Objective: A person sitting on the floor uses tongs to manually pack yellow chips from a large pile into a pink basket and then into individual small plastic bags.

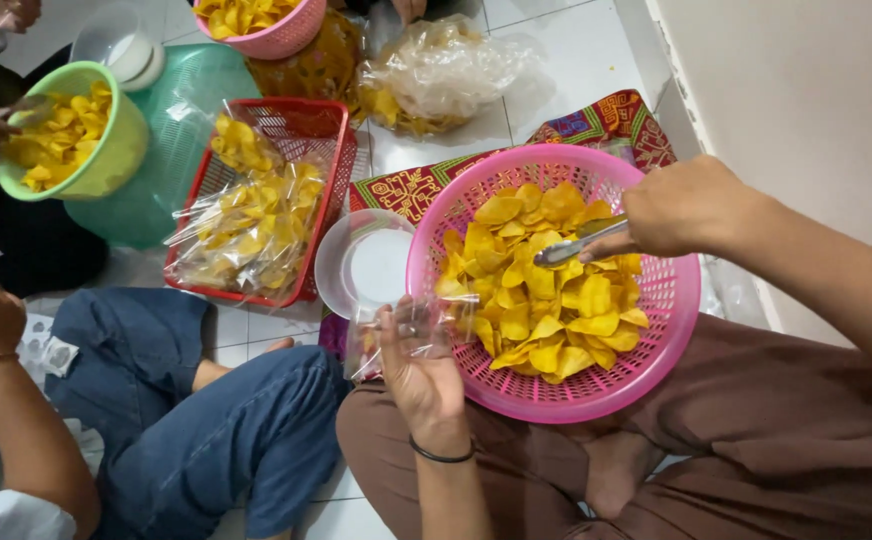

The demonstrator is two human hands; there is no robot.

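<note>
While sitting over a pink basket (668,300) of yellow chips (546,290), right hand (681,208) gripping metal tongs (578,243), left hand (418,362) pinching open a clear bag (406,330).

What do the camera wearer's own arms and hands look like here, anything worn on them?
Both forearms are bare, with no sleeves in view. The left hand has a thin black band around its wrist, like a hair tie or cord bracelet. The right hand shows no ring, watch or bracelet on its visible part. No gloves on either hand; the fingers are bare.
</note>
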